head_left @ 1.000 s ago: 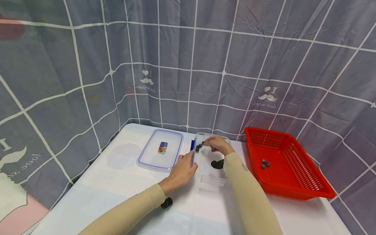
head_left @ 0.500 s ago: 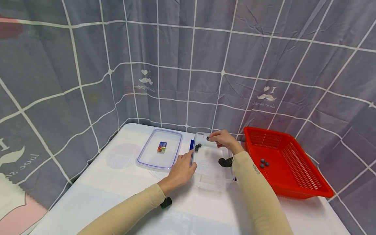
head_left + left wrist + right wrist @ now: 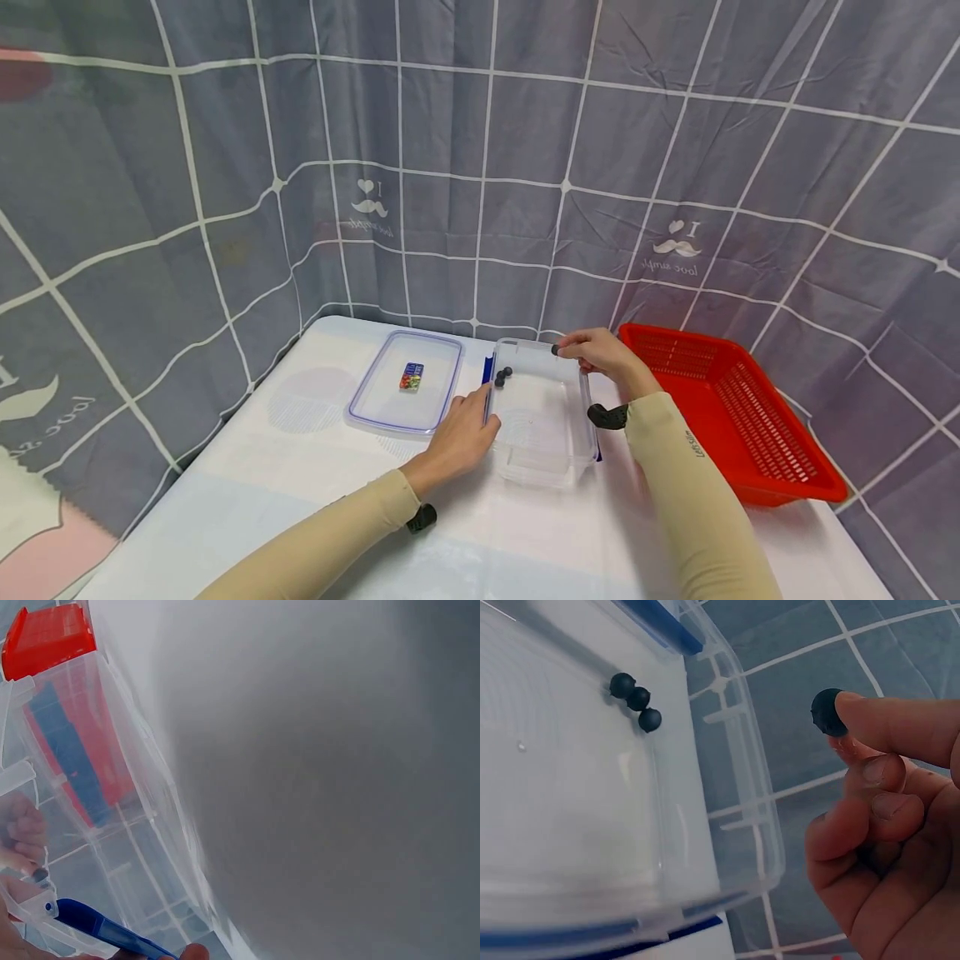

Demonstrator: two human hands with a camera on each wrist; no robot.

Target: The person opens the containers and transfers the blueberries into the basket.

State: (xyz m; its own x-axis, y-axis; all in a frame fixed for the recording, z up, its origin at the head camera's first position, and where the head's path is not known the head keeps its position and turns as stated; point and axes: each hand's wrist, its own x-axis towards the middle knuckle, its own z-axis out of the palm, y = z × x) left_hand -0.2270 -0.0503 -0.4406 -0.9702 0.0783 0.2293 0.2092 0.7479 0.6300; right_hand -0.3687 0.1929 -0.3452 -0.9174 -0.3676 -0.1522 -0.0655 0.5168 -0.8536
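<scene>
In the head view, a clear plastic food container (image 3: 540,417) with blue latches stands mid-table. My left hand (image 3: 457,437) holds its left side; the left wrist view has fingertips around the blue latch (image 3: 112,930). My right hand (image 3: 607,358) is over the container's far right corner, pinching a blueberry (image 3: 826,712) between thumb and index finger, the other fingers curled. That blueberry is held apart from the container in the right wrist view. Three more blueberries (image 3: 637,698) lie touching in a row on the container's floor, near its far left corner.
A clear lid (image 3: 390,412) with a blue seal and a colourful label lies left of the container. The red basket (image 3: 757,442) stands to the right, partly hidden behind the right forearm. A grey checked curtain (image 3: 525,208) hangs behind the white table (image 3: 300,458).
My right hand has moved right across the container towards the basket, carrying the pinched blueberry. The blueberries in the basket are now hidden by my arm. My left hand stays in place.
</scene>
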